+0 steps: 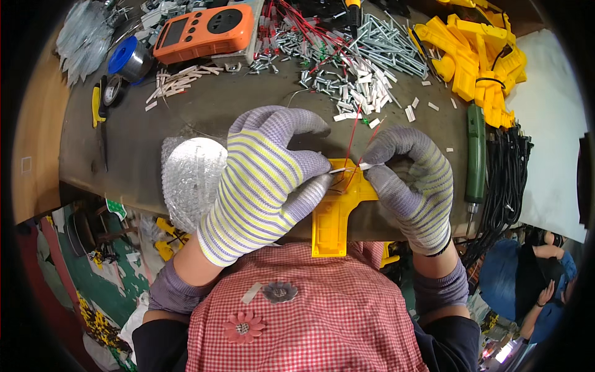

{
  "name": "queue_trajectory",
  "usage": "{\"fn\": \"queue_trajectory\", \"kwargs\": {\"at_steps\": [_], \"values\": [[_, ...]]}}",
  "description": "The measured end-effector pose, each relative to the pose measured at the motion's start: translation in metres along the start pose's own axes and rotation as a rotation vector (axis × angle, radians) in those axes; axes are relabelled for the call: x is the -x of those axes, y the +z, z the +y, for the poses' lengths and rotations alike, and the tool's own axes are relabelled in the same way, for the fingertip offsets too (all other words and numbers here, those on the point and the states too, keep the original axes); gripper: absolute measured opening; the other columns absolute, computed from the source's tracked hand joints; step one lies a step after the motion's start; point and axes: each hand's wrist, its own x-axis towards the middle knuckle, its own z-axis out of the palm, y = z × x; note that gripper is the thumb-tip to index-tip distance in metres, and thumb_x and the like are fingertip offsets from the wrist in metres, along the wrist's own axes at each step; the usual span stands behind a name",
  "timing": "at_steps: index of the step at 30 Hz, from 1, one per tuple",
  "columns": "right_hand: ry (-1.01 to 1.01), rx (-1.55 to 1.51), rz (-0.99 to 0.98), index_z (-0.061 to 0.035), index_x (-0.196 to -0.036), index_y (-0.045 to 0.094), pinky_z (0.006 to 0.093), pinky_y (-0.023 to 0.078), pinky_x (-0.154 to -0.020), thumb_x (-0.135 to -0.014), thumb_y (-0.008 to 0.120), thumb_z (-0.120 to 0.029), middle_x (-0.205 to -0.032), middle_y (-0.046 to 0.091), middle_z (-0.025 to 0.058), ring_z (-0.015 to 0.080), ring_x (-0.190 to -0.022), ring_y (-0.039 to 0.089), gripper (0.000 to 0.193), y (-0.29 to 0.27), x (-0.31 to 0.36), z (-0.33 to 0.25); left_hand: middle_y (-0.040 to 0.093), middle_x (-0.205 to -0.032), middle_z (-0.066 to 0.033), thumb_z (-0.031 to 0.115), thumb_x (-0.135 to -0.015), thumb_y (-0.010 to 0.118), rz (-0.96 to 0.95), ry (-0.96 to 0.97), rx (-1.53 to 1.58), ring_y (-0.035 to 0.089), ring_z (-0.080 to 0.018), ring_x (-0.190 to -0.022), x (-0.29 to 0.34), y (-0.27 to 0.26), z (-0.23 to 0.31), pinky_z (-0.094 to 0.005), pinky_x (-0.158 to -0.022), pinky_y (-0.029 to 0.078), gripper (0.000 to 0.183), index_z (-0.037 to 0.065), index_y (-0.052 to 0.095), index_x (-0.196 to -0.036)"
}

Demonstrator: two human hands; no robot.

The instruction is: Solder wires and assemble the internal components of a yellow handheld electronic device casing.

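Both my hands wear striped knit gloves. My left hand (263, 170) pinches a thin whitish strand, perhaps a wire end, between thumb and forefinger. Opposite it, my right hand (418, 183) grips a small white sleeve (365, 166) at the fingertips. Between them a yellow plastic housing half (330, 226), shaped like a gun with a handle, lies at the bench's near edge, its hollow side up. Thin red wires (352, 144) rise from around its top, between the hands. Fingertips hide how strand, sleeve and wires join.
A silvery round pad (197, 173) lies beside my left wrist. Ahead are white sleeves (372, 87), screws (328, 84), an orange multimeter (207, 32) and a solder spool (130, 60). At right are a green electric screwdriver (475, 152), black cords (505, 180) and yellow housings (471, 53). Another person (527, 285) sits lower right.
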Motion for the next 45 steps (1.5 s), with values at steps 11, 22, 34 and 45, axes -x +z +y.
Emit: {"fn": "queue_trajectory", "kwargs": {"at_steps": [11,22,34,45], "values": [[-0.209,0.257,-0.073,-0.0035,-0.099,0.068,0.03,0.053,-0.079,-0.083,0.069,0.002,-0.093,0.068,0.0071,0.0175,-0.085,0.067,0.017,0.004,-0.009,0.01,0.064,-0.114,-0.009,0.022,-0.072,0.074,-0.003,0.013,0.027,0.058,-0.0325,-0.11,0.003,0.001,-0.003,-0.0501,-0.095,0.041,0.015,0.013,0.074,-0.084],[-0.251,0.522,-0.128,-0.0064,-0.092,0.067,0.0304,0.054,-0.071,-0.078,0.074,0.0,-0.089,0.067,0.0084,0.0206,-0.078,0.067,0.017,0.019,-0.014,0.001,0.062,-0.121,-0.0113,0.023,-0.07,0.072,-0.054,-0.038,0.074,0.056,-0.0355,-0.113,0.0,-0.004,-0.004,-0.0509,-0.098,0.04,0.018,0.008,0.073,-0.079],[-0.346,0.534,0.109,-0.0059,-0.09,0.063,0.0455,0.05,-0.073,-0.082,0.073,-0.019,-0.088,0.061,0.0144,0.0372,-0.083,0.062,0.018,0.011,-0.007,0.018,0.063,-0.119,-0.0139,0.011,-0.071,0.072,0.032,-0.02,-0.07,0.054,-0.0348,-0.111,-0.005,-0.002,0.025,-0.0463,-0.097,0.042,0.016,0.006,0.07,-0.086],[0.408,1.811,1.006,-0.004,-0.125,0.061,0.0478,0.049,-0.096,-0.085,0.072,-0.027,-0.116,0.067,0.0218,0.0394,-0.11,0.063,0.047,-0.233,0.109,-0.018,0.061,-0.119,-0.0146,0.004,-0.074,0.071,0.055,-0.151,0.103,0.055,-0.0326,-0.11,0.006,0.009,0.016,-0.0428,-0.095,0.045,0.028,0.004,0.07,-0.102]]}}
